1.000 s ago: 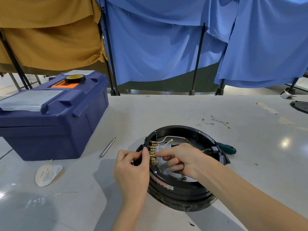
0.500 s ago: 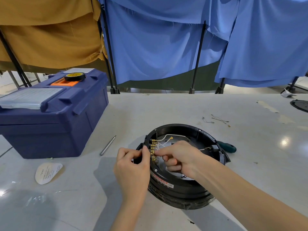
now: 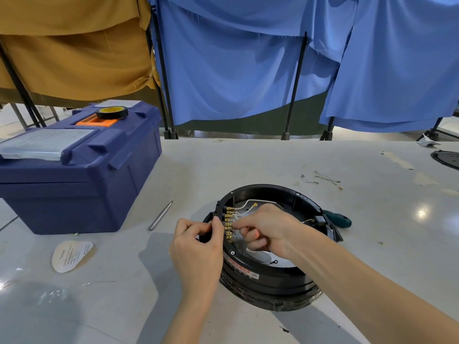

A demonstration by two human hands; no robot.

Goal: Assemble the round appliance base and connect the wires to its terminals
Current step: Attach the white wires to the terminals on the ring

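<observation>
Round appliance base of glossy black plastic sits on the pale, smooth table at centre, slightly right of middle and near the front edge, its open ring showing a grey metal floor inside. At far left stands a boxy navy plastic toolbox with ribbed clear lid panels and an orange handle inset, a black roll of tape lying flat on top. In front of it lies a rounded paper label with small print, and just right of the box a slim steel pin lies at a slant. The left hand is curled, thumb and fingers pinching the black bracket on the base's left rim. Just inside that bracket runs a column of small brass terminals. The right hand reaches in over the ring, its fingers tucked under and thumb and forefinger pressed together on a thin white wire end beside the brass column; more of the wire loops toward the far wall and ends in a yellow ring lug. Behind the base's right rim pokes a green, ridged screwdriver handle. Farther back lie a few loose thin leads, and a flat black disc shows at the right edge.
</observation>
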